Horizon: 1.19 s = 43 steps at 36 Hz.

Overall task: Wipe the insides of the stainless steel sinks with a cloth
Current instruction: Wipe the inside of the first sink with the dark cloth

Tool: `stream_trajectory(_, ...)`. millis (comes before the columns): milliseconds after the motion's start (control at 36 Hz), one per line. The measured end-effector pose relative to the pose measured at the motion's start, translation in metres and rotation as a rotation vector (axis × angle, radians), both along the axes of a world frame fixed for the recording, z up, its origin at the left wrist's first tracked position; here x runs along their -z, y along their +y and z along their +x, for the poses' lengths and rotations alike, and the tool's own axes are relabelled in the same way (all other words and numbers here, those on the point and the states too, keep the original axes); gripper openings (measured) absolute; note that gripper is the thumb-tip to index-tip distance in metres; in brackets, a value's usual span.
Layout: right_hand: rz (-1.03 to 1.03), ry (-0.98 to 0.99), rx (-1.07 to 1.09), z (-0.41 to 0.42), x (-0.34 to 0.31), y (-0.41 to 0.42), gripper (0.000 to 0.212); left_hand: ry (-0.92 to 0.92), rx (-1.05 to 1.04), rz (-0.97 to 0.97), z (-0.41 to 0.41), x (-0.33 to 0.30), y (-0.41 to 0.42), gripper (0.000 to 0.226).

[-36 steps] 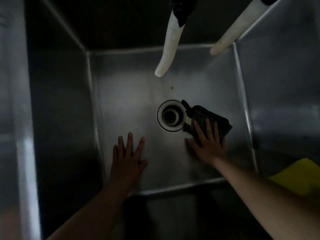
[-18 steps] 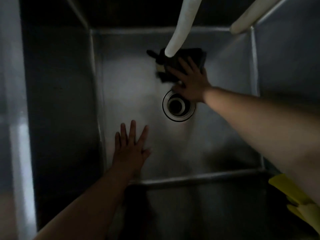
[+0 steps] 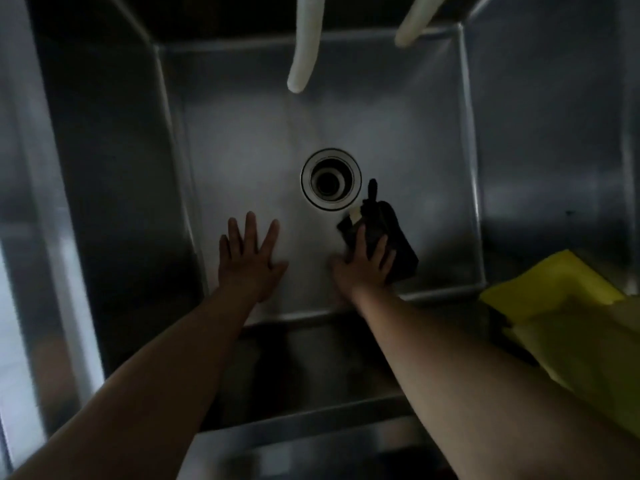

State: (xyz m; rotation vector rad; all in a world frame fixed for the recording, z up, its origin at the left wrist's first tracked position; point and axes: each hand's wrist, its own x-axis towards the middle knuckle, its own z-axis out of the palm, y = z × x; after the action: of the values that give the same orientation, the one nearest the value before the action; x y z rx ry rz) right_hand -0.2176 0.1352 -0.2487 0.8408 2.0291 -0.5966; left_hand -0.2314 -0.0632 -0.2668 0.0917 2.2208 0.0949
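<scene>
I look down into a deep stainless steel sink (image 3: pixel 242 140) with a round drain (image 3: pixel 330 179) in the middle of its floor. A dark cloth (image 3: pixel 391 237) lies on the floor just right of and nearer than the drain. My right hand (image 3: pixel 363 265) presses flat on the cloth's near edge with straight fingers. My left hand (image 3: pixel 247 254) rests flat on the bare sink floor to the left, fingers spread, holding nothing.
Two white hose ends (image 3: pixel 306 46) (image 3: pixel 414 22) hang over the far side of the sink. A yellow cloth (image 3: pixel 571 323) lies on the right rim. Steel walls rise steeply on all sides.
My right hand has dragged the dark cloth from the far side of the drain back to the near right of it. My left hand has stayed in place.
</scene>
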Motion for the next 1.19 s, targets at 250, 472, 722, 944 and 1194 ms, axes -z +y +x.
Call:
stream_trajectory(250, -0.401, -0.071, -0.132, -0.046, -0.086, 0.048, 0.062, 0.175, -0.054, 0.041, -0.013, -0.050, 0.020, 0.048)
stream_trajectory(472, 0.026, 0.456, -0.757, -0.064, -0.174, 0.159, 0.057, 0.205, 0.359, 0.328, 0.010, -0.053, 0.131, 0.066)
stream_trajectory(722, -0.003, 0.309, -0.863, -0.006, -0.169, 0.178, 0.055, 0.331, 0.272, 0.236, -0.013, 0.000, 0.155, 0.066)
stream_trajectory(944, -0.130, 0.244, -0.735, 0.022, -0.150, 0.115, 0.057, 0.370, 0.309, 0.218, -0.050, 0.017, 0.126, 0.068)
stream_trajectory(1194, -0.149, 0.223, -0.752, 0.046, -0.167, 0.090, 0.057, 0.180, 0.370, 0.022, 0.016, -0.011, -0.012, 0.074)
